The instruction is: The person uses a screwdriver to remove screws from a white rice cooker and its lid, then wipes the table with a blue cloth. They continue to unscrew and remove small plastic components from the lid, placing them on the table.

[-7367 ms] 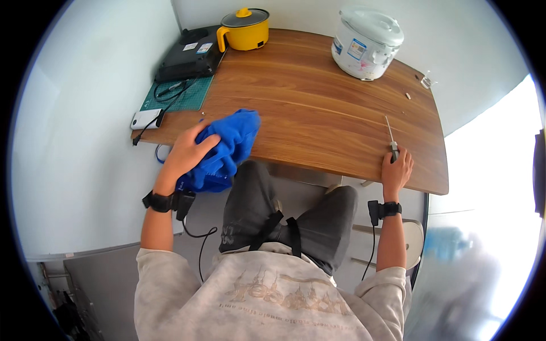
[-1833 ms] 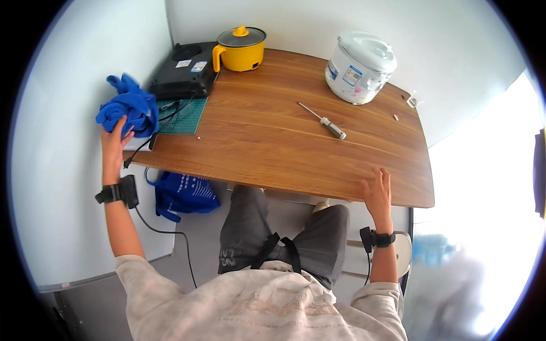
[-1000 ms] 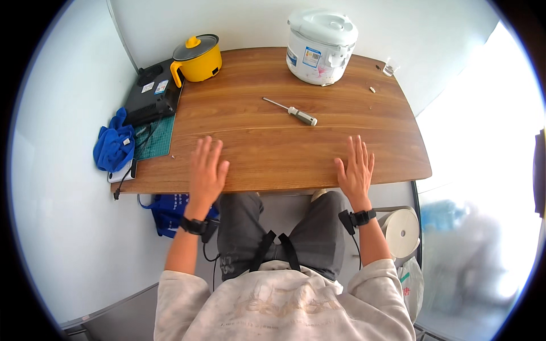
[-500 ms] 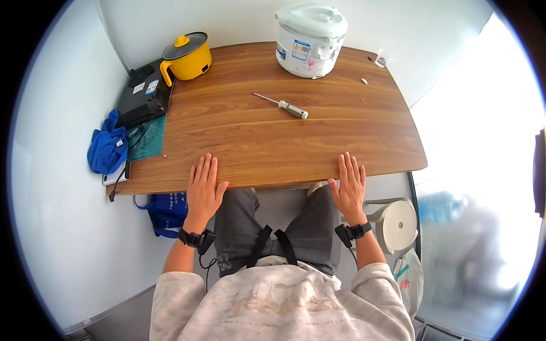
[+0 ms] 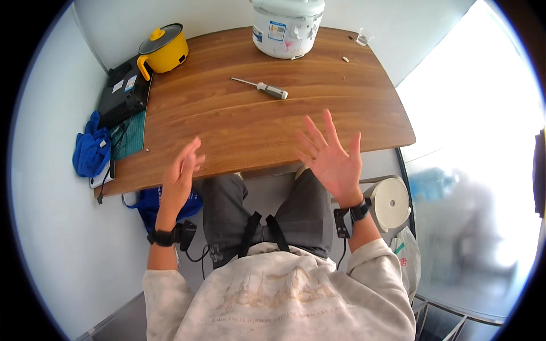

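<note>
Hovering apart mid-frame, the left hand point(image 5: 180, 173) and right hand point(image 5: 336, 165) are gripping nothing; the screwdriver point(image 5: 268, 89) is lying unheld at upper centre, the cloth point(image 5: 91, 150) is resting bundled at centre left.

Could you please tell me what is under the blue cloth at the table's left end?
Part of a white, box-like object sticks out beneath the blue cloth; the rest of it is covered. Whether the green mat nearby reaches under the cloth, I cannot tell.
</note>
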Demonstrator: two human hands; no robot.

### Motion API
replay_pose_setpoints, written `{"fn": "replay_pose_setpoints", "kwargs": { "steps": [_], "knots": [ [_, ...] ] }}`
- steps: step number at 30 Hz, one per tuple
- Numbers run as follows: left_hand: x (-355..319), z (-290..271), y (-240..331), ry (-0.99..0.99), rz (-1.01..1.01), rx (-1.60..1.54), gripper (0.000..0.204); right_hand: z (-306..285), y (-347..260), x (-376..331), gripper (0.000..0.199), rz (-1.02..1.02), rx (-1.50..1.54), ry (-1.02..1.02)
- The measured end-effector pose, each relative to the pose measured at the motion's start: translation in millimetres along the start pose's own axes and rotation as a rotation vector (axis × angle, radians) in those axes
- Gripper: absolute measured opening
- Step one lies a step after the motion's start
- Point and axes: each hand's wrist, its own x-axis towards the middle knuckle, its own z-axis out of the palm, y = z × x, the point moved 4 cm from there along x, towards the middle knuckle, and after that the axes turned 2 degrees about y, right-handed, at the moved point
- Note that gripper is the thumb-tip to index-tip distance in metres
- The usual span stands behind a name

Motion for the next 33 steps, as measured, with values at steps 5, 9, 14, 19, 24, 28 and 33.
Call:
{"fn": "replay_pose_setpoints", "kwargs": {
  "steps": [5, 9, 14, 19, 24, 28, 33],
  "knots": [
    [40.7, 64.2, 40.1, -0.023, 0.166, -0.397, 0.077, 44.1, 22.7, 47.0, 0.087, -0.198, -0.316, -0.084],
    [62.4, 128.6, 49.2, -0.229, 0.049, -0.913, 0.091, 88.9, 53.9, 70.7, 0.078, -0.609, -1.046, -0.134],
    [69.7, 142.4, 31.9, -0.575, -0.107, -1.328, 0.082, 80.5, 66.2, 95.7, 0.060, -0.850, -1.668, -0.028],
    [42.9, 117.8, 72.5, -0.362, -0.034, -1.017, 0.072, 14.0, 27.6, 124.5, 0.053, -0.818, -1.657, 0.426],
    [57.4, 114.7, 88.5, 0.010, 0.638, 0.026, 0.062, 19.0, 62.0, 116.2, 0.072, -0.088, -0.428, 0.156],
    [79.3, 109.9, 79.5, 0.224, 1.020, 0.372, 0.054, 76.0, 70.9, 97.3, 0.078, 0.016, -0.118, 0.011],
    [130.9, 65.6, 64.1, 0.532, 0.749, 0.499, 0.047, 85.3, 27.3, 64.2, 0.082, 0.105, -0.214, -0.217]
  ]
}}
